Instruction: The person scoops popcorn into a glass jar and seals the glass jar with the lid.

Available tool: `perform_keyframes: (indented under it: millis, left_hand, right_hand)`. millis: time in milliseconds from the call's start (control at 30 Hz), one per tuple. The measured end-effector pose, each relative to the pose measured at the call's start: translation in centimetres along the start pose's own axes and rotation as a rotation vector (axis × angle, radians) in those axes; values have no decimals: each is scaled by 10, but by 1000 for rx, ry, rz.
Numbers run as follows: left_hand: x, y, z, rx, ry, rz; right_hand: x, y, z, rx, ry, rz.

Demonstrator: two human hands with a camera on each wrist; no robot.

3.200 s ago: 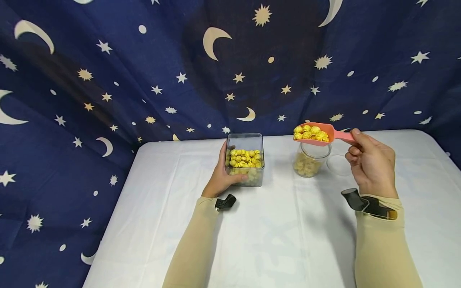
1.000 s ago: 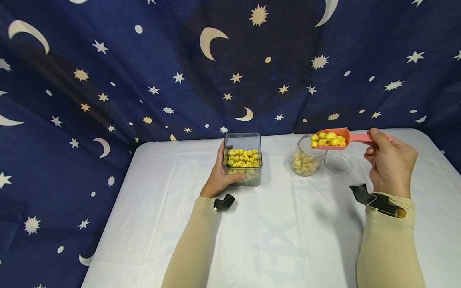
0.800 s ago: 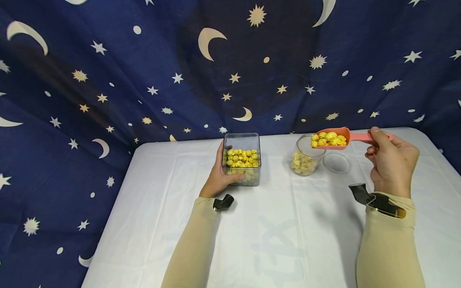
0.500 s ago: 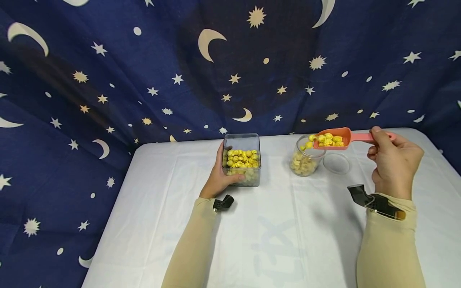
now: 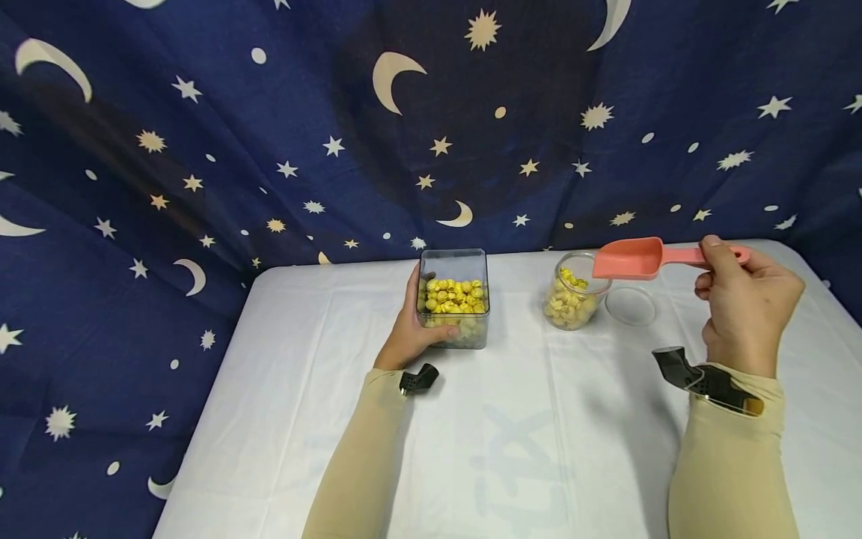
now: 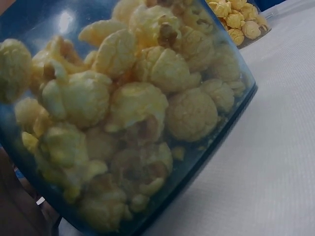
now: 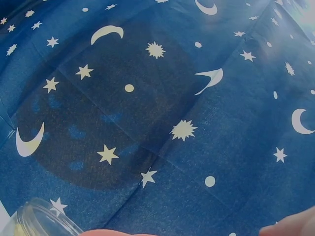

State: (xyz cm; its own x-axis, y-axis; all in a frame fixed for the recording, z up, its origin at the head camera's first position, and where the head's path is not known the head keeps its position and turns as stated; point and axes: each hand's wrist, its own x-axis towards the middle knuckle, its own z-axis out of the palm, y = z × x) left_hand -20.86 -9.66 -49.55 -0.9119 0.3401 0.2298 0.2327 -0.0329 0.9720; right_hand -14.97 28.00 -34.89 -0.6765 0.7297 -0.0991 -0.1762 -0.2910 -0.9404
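Mid-frame, the left hand grips a box; at right, the right hand pinches a scoop hiding part of a jar beside a lid; curtain behind.

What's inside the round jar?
Popcorn is inside the jar, brightest yellow near the top. The scoop covers a bit of the jar's right edge, and popcorn deep in the middle is hidden by the rest.

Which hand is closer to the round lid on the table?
Right. The right hand, holding the scoop, is to the right of the lid; the left hand grips the box, farther left, beyond the jar.
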Motion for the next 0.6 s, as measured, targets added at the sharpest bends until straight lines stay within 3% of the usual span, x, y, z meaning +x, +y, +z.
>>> perform_keyframes:
  millis: [167,433,600]
  left_hand:
    - [0,4,-1,-3,-15,-13]
    - [-7,34,-1,-24,-30,-33]
    - [-4,26,0,-17,-31,-37]
  right_hand:
    - [-2,0,2,43,-5,-28]
    - [-10,2,11,144,-76,-27]
    - [-17,7,18,154,-123,-2]
